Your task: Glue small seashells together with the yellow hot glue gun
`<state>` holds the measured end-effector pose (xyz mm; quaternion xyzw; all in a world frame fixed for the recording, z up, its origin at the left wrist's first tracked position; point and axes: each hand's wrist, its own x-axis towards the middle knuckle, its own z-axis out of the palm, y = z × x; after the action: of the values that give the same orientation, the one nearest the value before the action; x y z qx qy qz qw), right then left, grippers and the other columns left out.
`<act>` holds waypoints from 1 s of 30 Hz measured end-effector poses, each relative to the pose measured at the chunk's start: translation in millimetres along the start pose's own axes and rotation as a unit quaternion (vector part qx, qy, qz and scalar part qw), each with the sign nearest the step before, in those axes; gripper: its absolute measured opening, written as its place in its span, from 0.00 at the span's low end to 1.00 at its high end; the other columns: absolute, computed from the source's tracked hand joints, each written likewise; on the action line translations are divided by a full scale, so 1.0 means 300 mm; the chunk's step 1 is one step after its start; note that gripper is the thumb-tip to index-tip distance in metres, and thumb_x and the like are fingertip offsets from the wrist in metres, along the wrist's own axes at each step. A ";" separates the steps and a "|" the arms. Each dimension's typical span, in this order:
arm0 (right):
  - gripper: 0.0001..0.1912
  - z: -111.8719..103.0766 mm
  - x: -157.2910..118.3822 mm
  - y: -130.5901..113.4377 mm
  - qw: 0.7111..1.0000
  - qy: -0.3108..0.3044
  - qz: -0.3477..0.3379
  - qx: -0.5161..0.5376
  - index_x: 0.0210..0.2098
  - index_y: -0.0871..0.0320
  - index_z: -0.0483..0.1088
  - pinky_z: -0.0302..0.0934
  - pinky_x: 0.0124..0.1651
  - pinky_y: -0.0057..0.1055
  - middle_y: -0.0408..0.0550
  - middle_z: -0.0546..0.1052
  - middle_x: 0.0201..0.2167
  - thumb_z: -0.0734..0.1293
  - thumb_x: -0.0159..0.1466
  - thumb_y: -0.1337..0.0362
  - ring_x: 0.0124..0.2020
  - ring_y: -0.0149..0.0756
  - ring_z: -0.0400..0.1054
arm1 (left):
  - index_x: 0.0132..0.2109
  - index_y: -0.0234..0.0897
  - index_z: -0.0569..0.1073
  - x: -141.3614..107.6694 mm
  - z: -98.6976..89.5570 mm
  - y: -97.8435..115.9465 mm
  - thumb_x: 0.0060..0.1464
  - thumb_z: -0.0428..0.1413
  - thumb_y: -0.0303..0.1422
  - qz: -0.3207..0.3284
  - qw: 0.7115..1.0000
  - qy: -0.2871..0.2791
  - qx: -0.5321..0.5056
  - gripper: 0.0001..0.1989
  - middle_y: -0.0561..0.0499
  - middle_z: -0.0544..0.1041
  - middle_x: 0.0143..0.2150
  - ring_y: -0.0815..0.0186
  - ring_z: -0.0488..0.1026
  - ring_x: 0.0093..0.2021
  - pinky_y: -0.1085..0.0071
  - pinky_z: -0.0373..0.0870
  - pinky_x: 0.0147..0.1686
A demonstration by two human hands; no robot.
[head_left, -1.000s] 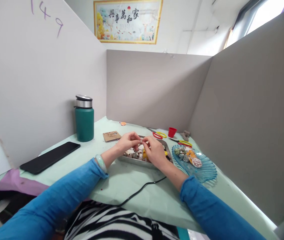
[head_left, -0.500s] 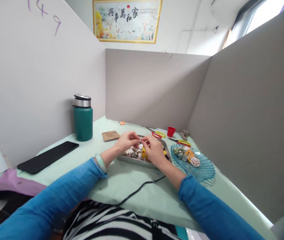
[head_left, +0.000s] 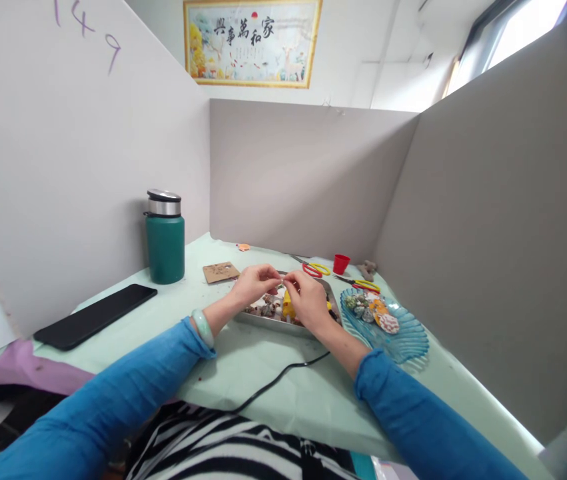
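Over a metal tray (head_left: pixel 273 323), my left hand (head_left: pixel 257 283) and my right hand (head_left: pixel 306 297) meet with their fingertips pinched together. Something tiny and pale may be between the fingertips, too small to make out. Small brown and white shells (head_left: pixel 266 307) lie in the tray beneath my hands. A yellow object (head_left: pixel 288 307) shows beside my right hand, partly hidden by it. A black cord (head_left: pixel 283 375) runs from the tray's near side toward my lap.
On the right, a blue glass plate (head_left: pixel 410 337) bears shells and small decorated pieces. Behind are red-and-yellow scissors (head_left: pixel 316 269), a second pair of scissors (head_left: pixel 366 287) and a red cup (head_left: pixel 342 264). Left are brown cardboard (head_left: pixel 220 272), a green bottle (head_left: pixel 165 247) and a black phone (head_left: pixel 98 315).
My left fingertips have shifted slightly toward the right ones, and the pinch stays closed over the tray. The view has tilted very slightly; the things on the table lie as before.
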<state>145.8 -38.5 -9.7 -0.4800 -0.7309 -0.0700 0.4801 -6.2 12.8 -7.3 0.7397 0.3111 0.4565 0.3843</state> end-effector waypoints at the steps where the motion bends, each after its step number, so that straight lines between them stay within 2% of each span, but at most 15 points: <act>1: 0.07 0.000 0.000 0.000 1.000 0.000 0.003 0.000 0.31 0.56 0.69 0.56 0.35 0.28 0.46 0.74 0.30 0.59 0.61 0.65 0.31 0.34 0.66 | 0.34 0.33 0.70 0.000 -0.001 0.000 0.46 0.57 0.37 0.003 1.000 -0.002 0.008 0.11 0.51 0.74 0.26 0.68 0.74 0.27 0.75 0.69 0.26; 7: 0.07 0.000 -0.003 -0.004 1.000 -0.004 0.004 -0.001 0.32 0.56 0.68 0.56 0.35 0.27 0.46 0.73 0.31 0.59 0.61 0.65 0.31 0.33 0.65 | 0.34 0.33 0.71 -0.007 -0.008 0.006 0.47 0.55 0.36 0.024 0.999 -0.002 0.037 0.10 0.51 0.74 0.26 0.68 0.74 0.28 0.75 0.69 0.27; 15: 0.07 -0.006 -0.005 -0.008 1.000 0.007 0.005 0.007 0.32 0.57 0.68 0.55 0.35 0.27 0.46 0.73 0.30 0.58 0.61 0.66 0.31 0.33 0.65 | 0.35 0.33 0.69 -0.009 -0.001 0.001 0.48 0.55 0.37 0.036 0.999 -0.016 0.023 0.11 0.52 0.74 0.27 0.67 0.74 0.28 0.74 0.69 0.26; 23: 0.07 0.004 -0.004 0.001 1.000 -0.017 0.000 0.013 0.33 0.57 0.67 0.56 0.36 0.27 0.46 0.73 0.32 0.59 0.61 0.66 0.32 0.33 0.65 | 0.34 0.34 0.67 -0.011 0.006 0.002 0.47 0.56 0.36 0.029 0.999 -0.017 0.017 0.10 0.53 0.73 0.24 0.68 0.73 0.26 0.73 0.70 0.26; 30: 0.06 0.004 -0.010 -0.006 1.000 -0.007 0.003 0.010 0.33 0.57 0.68 0.55 0.35 0.27 0.45 0.73 0.32 0.59 0.61 0.66 0.32 0.33 0.66 | 0.34 0.33 0.67 -0.014 0.005 0.006 0.47 0.56 0.36 0.010 0.999 -0.027 0.017 0.10 0.53 0.73 0.22 0.69 0.73 0.24 0.74 0.70 0.25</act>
<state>143.9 -40.8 -12.0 -0.4778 -0.7335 -0.0584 0.4799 -6.1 8.0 -8.0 0.7610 0.3015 0.4349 0.3752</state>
